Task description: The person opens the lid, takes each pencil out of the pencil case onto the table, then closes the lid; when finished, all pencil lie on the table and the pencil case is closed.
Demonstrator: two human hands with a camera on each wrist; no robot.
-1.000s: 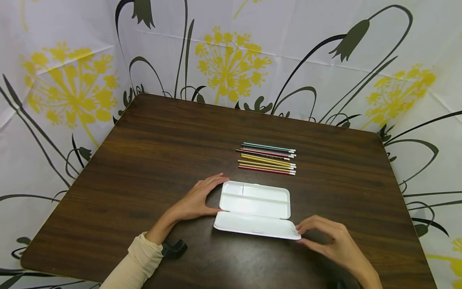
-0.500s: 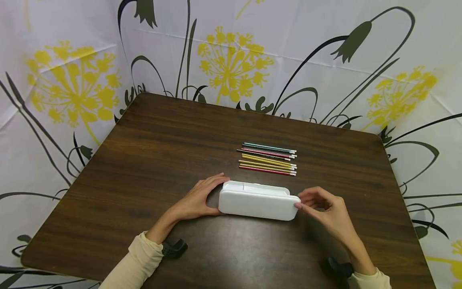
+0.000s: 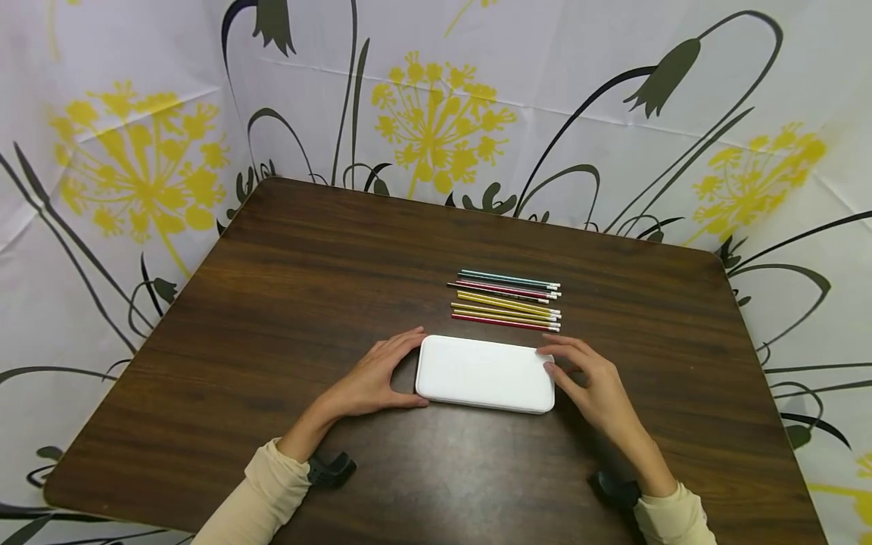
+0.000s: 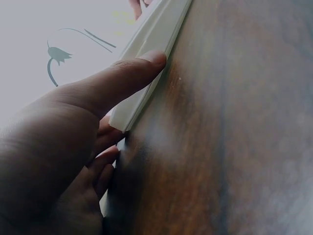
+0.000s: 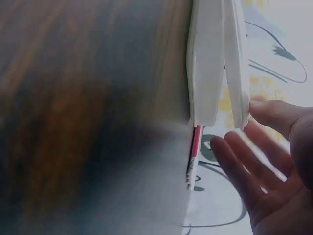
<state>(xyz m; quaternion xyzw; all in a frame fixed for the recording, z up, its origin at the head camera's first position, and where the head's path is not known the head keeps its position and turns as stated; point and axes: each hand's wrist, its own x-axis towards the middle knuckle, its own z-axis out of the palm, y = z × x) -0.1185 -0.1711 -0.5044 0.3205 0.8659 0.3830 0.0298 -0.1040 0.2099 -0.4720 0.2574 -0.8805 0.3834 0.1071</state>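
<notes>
A white pencil case [image 3: 485,374] lies on the dark wooden table with its lid down over the base. From the right wrist view, a narrow wedge-shaped gap still shows between the lid [image 5: 238,63] and the base [image 5: 208,63]. My left hand [image 3: 368,378] holds the case's left end, thumb along the near side and fingers at the far corner. In the left wrist view that thumb [image 4: 132,73] presses on the case's side. My right hand [image 3: 593,382] is at the right end, its thumb touching the lid's outer face and its other fingers extended and spread.
Several pencils [image 3: 507,299] in teal, black, red and yellow lie in a row just beyond the case, eraser ends to the right. A floral curtain [image 3: 436,113] stands along the table's back and sides. Dark wrist cameras [image 3: 331,469] are strapped to both wrists.
My right hand has swung the lid from lying open toward me up and over onto the base, and its pinch on the lid has loosened. My left hand has stayed in place.
</notes>
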